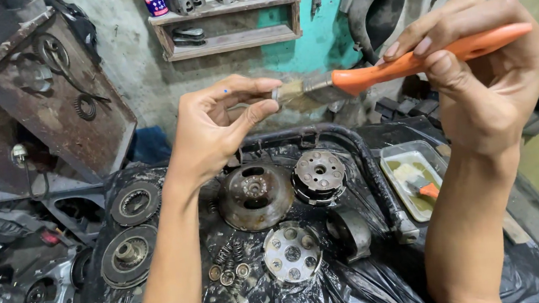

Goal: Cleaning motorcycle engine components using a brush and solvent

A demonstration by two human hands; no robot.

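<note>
Head view, looking down past both forearms. Below the hands: black plastic sheet (362, 287) strewn with greasy clutch parts, among them a rusty bell-shaped drum (255, 195) under the left hand, a round clutch carrier (318, 176) beside it, a pale drilled plate (292, 251) lower down. Below the right hand: shallow tray (397, 188) of yellowish fluid. Right hand (487, 84), fingers closed round the orange handle of a paintbrush (393, 67), long axis running leftward and slightly down, bristles meeting the left hand's fingertips. Left hand (214, 127), thumb and forefinger pinched on a small metal part (275, 94), too tiny to identify, touching the bristles.
</note>
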